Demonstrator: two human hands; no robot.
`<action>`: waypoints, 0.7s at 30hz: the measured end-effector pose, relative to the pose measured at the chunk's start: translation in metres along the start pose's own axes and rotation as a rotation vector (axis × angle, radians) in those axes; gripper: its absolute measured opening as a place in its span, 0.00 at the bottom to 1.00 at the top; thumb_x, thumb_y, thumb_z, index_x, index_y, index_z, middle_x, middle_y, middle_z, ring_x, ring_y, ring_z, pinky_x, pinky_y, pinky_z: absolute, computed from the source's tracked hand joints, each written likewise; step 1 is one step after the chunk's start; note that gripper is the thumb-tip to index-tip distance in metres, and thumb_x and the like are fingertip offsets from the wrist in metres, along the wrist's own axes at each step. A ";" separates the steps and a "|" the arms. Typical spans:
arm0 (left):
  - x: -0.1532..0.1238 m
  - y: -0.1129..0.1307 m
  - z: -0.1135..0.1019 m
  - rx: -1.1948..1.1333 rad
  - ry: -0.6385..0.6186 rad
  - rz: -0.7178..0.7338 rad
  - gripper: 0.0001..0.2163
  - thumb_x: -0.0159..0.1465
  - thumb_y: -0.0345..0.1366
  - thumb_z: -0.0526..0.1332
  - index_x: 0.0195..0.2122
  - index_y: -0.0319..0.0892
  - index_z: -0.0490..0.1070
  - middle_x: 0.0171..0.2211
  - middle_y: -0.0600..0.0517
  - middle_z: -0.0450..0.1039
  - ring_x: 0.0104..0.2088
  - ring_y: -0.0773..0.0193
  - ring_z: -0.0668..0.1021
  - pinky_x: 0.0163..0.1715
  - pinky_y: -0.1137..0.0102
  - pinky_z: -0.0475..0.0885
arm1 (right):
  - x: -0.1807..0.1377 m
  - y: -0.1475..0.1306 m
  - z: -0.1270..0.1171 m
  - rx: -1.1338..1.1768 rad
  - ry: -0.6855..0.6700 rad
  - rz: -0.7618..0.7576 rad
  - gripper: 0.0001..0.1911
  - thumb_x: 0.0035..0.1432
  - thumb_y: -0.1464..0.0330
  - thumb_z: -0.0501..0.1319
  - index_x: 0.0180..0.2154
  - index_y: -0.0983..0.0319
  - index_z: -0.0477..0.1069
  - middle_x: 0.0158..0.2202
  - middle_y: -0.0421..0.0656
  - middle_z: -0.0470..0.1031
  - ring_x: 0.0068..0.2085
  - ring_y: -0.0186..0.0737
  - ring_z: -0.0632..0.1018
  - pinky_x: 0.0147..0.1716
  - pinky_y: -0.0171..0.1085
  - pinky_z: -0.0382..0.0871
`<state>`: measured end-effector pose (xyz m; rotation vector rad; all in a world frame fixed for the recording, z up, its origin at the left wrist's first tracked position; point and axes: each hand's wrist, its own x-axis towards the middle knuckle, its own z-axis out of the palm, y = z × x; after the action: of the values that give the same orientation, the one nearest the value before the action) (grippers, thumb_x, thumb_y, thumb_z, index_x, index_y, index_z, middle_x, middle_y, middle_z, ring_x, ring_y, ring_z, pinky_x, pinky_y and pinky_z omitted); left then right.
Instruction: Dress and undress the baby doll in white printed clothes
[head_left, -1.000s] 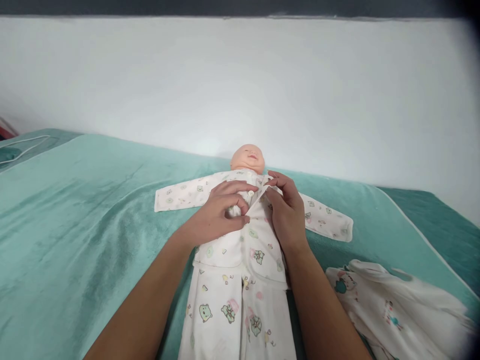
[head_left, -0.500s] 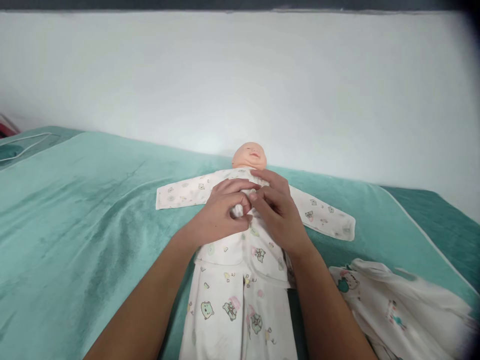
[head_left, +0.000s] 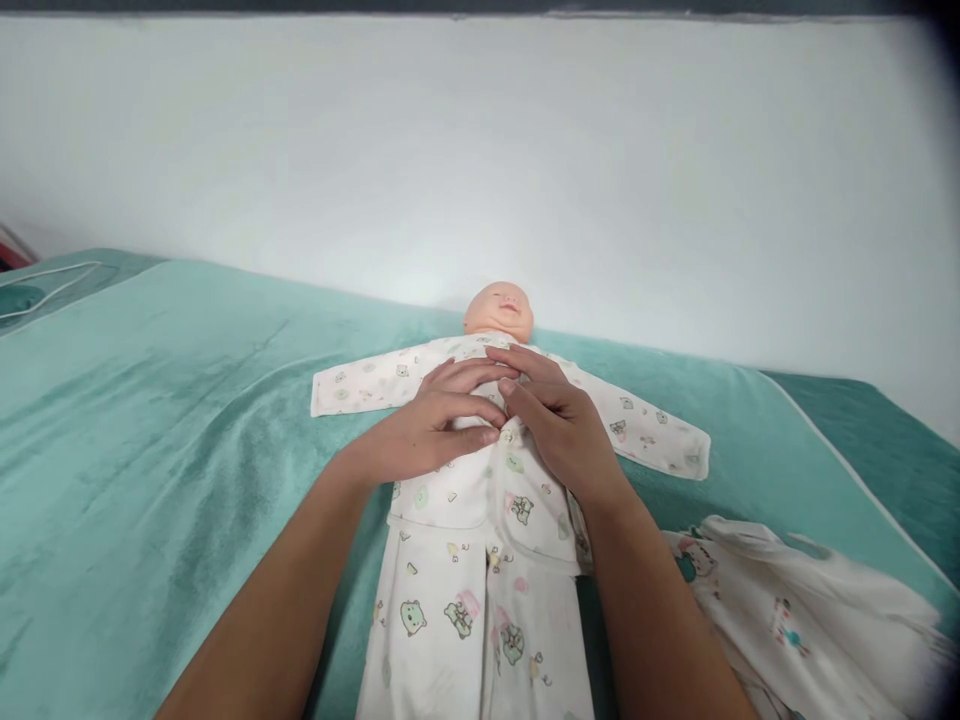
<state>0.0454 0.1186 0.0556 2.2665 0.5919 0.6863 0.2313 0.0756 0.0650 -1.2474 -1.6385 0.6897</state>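
Note:
A baby doll [head_left: 499,310] lies on its back, dressed in a white long-sleeved baby shirt [head_left: 450,495] with a bear print. Matching trousers [head_left: 435,650] cover its legs. My left hand [head_left: 442,415] is on the chest, thumb and index finger closed together at the shirt's front edge. Opposite it, my right hand [head_left: 559,415] has its fingers bent and its thumb pressed on the shirt front, fingertips close to the left hand's. A small round button [head_left: 510,437] shows just below the fingertips. The cloth between the fingers is mostly hidden.
A teal blanket [head_left: 187,420] with a pale edge lies under the doll. White printed baby clothes [head_left: 810,620] lie crumpled at the lower right. Behind the bed rises a white wall [head_left: 480,150]. A white loop [head_left: 60,290] lies at the far left.
Both hands have settled flatter on the shirt front. The left thumb and index finger have closed the gap between them, and the button below the fingertips has come into sight.

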 end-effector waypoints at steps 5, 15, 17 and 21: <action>0.000 0.004 0.002 -0.042 0.028 -0.025 0.06 0.66 0.41 0.60 0.36 0.50 0.76 0.66 0.59 0.60 0.69 0.56 0.56 0.69 0.54 0.49 | 0.000 0.002 0.001 0.010 0.004 -0.006 0.18 0.64 0.61 0.58 0.24 0.54 0.78 0.57 0.35 0.74 0.63 0.46 0.67 0.64 0.52 0.57; 0.002 0.012 0.003 -0.100 0.083 -0.120 0.08 0.64 0.41 0.62 0.31 0.46 0.68 0.66 0.56 0.60 0.68 0.55 0.58 0.65 0.53 0.55 | -0.001 0.004 0.001 0.160 0.112 0.045 0.17 0.63 0.63 0.60 0.22 0.58 0.73 0.52 0.39 0.77 0.55 0.44 0.74 0.58 0.47 0.64; 0.001 0.012 0.003 -0.113 0.095 -0.148 0.09 0.63 0.42 0.63 0.30 0.46 0.66 0.66 0.55 0.60 0.68 0.54 0.58 0.64 0.53 0.56 | -0.002 0.004 0.001 0.215 0.157 0.085 0.18 0.62 0.63 0.60 0.21 0.59 0.71 0.51 0.40 0.78 0.52 0.44 0.76 0.55 0.46 0.66; 0.001 0.012 0.007 -0.168 0.188 -0.166 0.11 0.62 0.39 0.64 0.28 0.44 0.62 0.64 0.54 0.63 0.65 0.54 0.62 0.59 0.56 0.63 | -0.002 0.000 0.003 0.264 0.216 0.179 0.11 0.60 0.60 0.61 0.31 0.57 0.78 0.47 0.40 0.79 0.49 0.46 0.77 0.52 0.45 0.68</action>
<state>0.0533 0.1076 0.0599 1.9869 0.7732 0.8380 0.2289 0.0742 0.0632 -1.2370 -1.2276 0.8219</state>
